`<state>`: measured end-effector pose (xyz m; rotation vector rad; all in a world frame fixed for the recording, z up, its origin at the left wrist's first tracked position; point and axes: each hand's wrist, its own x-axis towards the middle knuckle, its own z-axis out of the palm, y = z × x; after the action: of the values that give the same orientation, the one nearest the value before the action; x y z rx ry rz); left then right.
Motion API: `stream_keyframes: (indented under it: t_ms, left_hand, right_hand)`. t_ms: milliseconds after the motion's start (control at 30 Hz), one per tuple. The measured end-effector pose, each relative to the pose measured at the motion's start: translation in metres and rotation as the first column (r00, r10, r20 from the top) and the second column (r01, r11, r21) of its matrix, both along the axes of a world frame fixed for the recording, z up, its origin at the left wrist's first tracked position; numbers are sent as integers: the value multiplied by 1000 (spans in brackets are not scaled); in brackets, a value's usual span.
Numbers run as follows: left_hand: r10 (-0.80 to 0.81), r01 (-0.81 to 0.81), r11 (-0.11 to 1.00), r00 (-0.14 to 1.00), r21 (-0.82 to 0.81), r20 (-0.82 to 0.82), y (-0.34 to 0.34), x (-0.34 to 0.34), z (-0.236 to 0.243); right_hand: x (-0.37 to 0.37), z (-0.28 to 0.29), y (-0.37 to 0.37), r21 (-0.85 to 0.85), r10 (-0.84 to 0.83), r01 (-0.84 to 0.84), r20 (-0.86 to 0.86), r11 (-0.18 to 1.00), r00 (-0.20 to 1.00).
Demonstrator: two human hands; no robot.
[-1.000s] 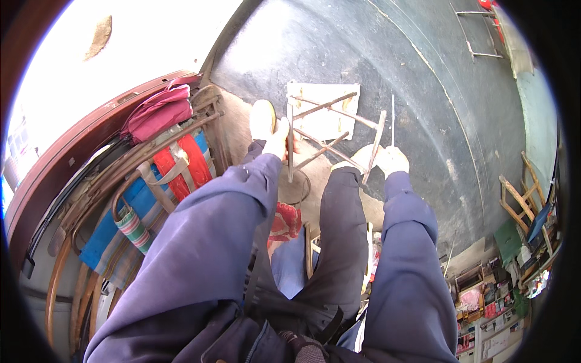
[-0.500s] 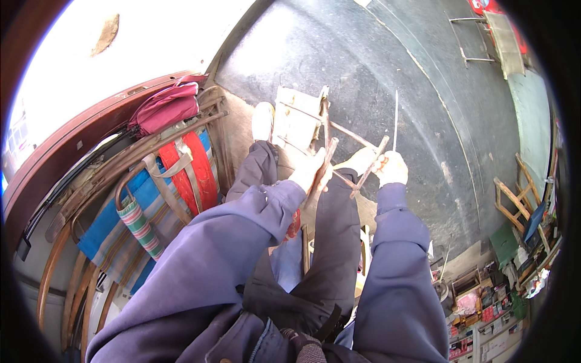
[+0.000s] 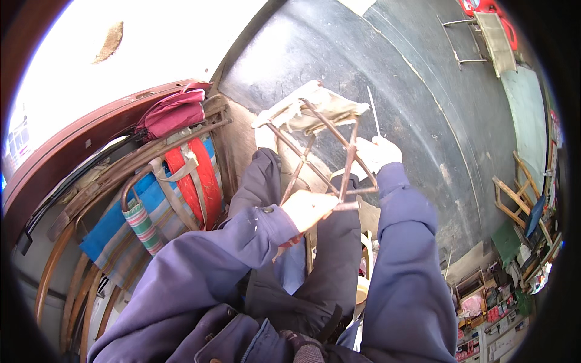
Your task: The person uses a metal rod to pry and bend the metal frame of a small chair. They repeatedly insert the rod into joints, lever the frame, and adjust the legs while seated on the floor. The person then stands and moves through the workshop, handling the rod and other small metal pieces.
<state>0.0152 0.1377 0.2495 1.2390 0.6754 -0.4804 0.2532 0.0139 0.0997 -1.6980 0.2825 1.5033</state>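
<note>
A small folding stool (image 3: 353,145) with crossed brown legs and a worn pale cloth seat (image 3: 321,103) is held up over my knees, seat facing away from me. My left hand (image 3: 308,210) is closed round the near end of its frame, by a crossbar. Beside the stool's right legs is my right hand (image 3: 380,154), its fingers curled in. Out of that fist sticks a thin, pale, straight rod (image 3: 373,109), pointing away; its kind I cannot make out. Whether the right hand also touches the stool leg is unclear.
On the left lean several folded chairs with striped blue cloth (image 3: 115,239), a red strap, and a dark red bag (image 3: 175,112). Wooden frames (image 3: 514,199) stand at the right. A metal-legged folding seat (image 3: 493,42) is at the far right. Grey floor (image 3: 417,115) lies ahead.
The stool has been turned and lifted, so its seat and crossed legs now show more. My left hand has moved down along the frame; the right hand has risen slightly with the rod.
</note>
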Motion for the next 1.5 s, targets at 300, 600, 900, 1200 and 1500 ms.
stream_keyframes:
  t_ms: [300, 600, 900, 1200, 1500]
  left_hand:
    - [-374, 322, 917, 901, 236, 221, 0, -9, 8]
    - [-536, 441, 838, 776, 322, 332, -3, -35, -7]
    - [266, -384, 736, 921, -557, -284, -18, -21, -69]
    - [456, -768, 506, 624, -392, -635, -19, 48, -121]
    - [565, -760, 578, 635, -297, -527, -105, 58, -113]
  right_hand:
    - [-28, 1, -49, -145, 272, -238, 310, 960, 911]
    - [-65, -9, -82, -98, -905, 905, -158, 413, 396]
    - [-71, 88, -74, 416, -793, 762, -141, 496, 593]
    - [-82, 98, -132, 410, -626, 551, 67, 727, 777]
    - [-91, 52, -229, 231, -667, 628, 317, 743, 674]
